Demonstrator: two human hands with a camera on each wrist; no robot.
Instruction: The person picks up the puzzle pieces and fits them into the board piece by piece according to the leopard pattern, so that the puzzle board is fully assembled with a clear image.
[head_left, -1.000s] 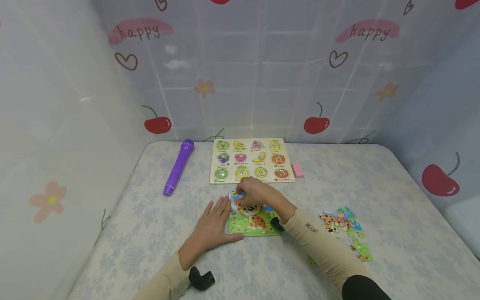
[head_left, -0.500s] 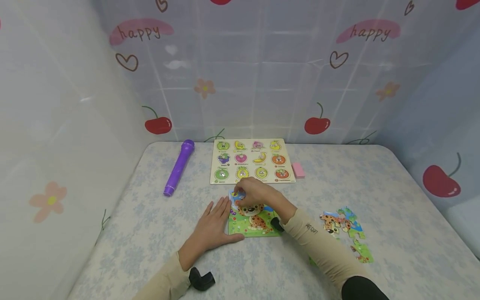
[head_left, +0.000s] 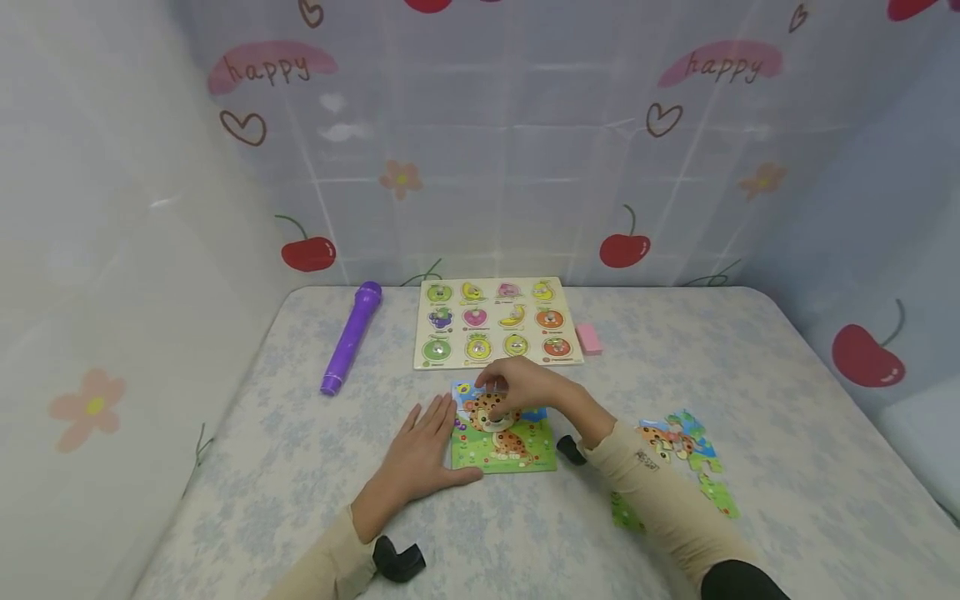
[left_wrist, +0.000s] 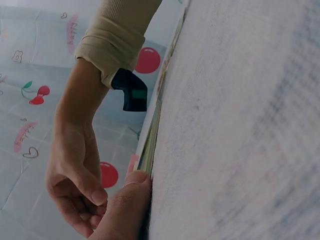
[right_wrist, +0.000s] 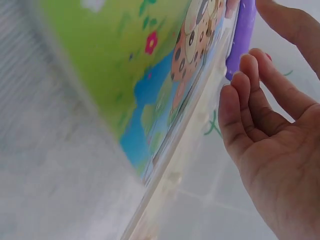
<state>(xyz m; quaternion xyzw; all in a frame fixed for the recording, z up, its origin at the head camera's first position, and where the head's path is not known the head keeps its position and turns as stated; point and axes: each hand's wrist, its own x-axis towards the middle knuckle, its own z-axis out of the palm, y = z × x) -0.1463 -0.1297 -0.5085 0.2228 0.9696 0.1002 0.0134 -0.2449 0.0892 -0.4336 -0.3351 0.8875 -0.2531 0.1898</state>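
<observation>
A leopard jigsaw puzzle [head_left: 502, 450] in a flat board lies in the middle of the table, its picture of grass and blue sky showing. My left hand [head_left: 420, 450] rests along its left side, fingers straight and thumb spread at the lower left corner. Above the puzzle's upper part is my right hand [head_left: 525, 387], covering some of the picture in the head view. In the right wrist view the right hand [right_wrist: 280, 125] has loosely bent fingers and a thumb held apart, nothing between them. The left thumb [left_wrist: 127, 200] lies at the board's edge in the left wrist view.
Behind the puzzle lies a fruit peg board [head_left: 495, 329], with a pink block [head_left: 588, 339] at its right side. A purple toy microphone [head_left: 351, 340] is at the left. Joined and loose puzzle pieces [head_left: 705, 446] lie to the right, partly under the right forearm.
My right hand has come away from the puzzle's upper left corner, moving slightly right and uncovering the leopard's head. The left hand keeps its place. The head view has shifted a little.
</observation>
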